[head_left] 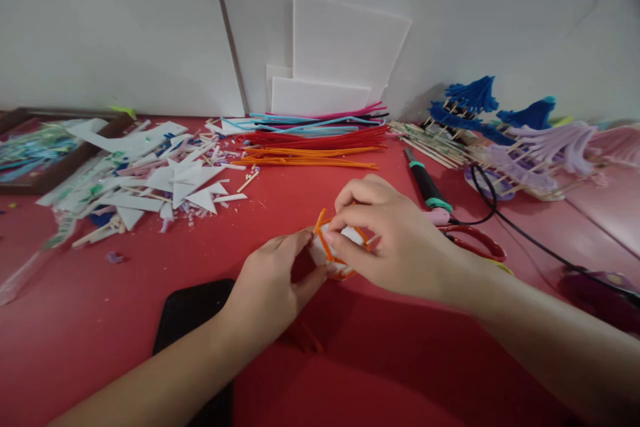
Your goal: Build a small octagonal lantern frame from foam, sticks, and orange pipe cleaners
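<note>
Red tabletop (280,200) against a pale wall (125,27), and from the head view it's a busy little craft bench. Sitting near the middle is a white foam-board piece (319,255) edged in orange, between both hands. Left hand (270,277) has thumb and fingers curved around its left and near edges, I'd guess to steady it. Right hand (395,240) is in a narrow pinch, seemingly on the orange pipe cleaner (326,245), probably for finer control. Spare orange pipe cleaners (305,161) lie bundled on the far side, likely sorted by colour for easy grabbing, and the red-handled scissors (493,247) sit by the right forearm. As for direction, the gripped strip slants from far left to near right, with a short end poking toward the far side; fingers hide too much of the foam to call its long axis.
</note>
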A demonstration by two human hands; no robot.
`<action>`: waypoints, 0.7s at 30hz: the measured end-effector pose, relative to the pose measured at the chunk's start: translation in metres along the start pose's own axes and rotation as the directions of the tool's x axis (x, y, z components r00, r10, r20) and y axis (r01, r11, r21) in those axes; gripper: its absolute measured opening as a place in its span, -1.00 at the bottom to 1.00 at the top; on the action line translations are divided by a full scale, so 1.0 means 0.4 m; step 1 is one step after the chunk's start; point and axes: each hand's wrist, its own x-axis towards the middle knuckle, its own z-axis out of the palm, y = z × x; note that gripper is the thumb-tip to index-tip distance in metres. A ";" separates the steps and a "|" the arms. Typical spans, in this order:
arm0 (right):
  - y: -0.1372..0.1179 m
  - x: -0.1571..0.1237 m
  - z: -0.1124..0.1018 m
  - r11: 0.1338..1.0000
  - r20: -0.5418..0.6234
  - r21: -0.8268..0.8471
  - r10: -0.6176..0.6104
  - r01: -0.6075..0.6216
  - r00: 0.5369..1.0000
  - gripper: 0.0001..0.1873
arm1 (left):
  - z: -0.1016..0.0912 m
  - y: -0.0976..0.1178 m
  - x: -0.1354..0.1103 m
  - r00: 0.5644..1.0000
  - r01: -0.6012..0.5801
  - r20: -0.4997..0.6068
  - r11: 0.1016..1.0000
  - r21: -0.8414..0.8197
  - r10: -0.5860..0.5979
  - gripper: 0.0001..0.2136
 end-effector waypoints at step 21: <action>-0.009 -0.001 0.018 0.983 0.047 0.028 0.181 -0.182 0.982 -0.86 | 0.005 0.003 -0.012 0.999 -0.027 0.046 0.998 0.052 0.024 -0.69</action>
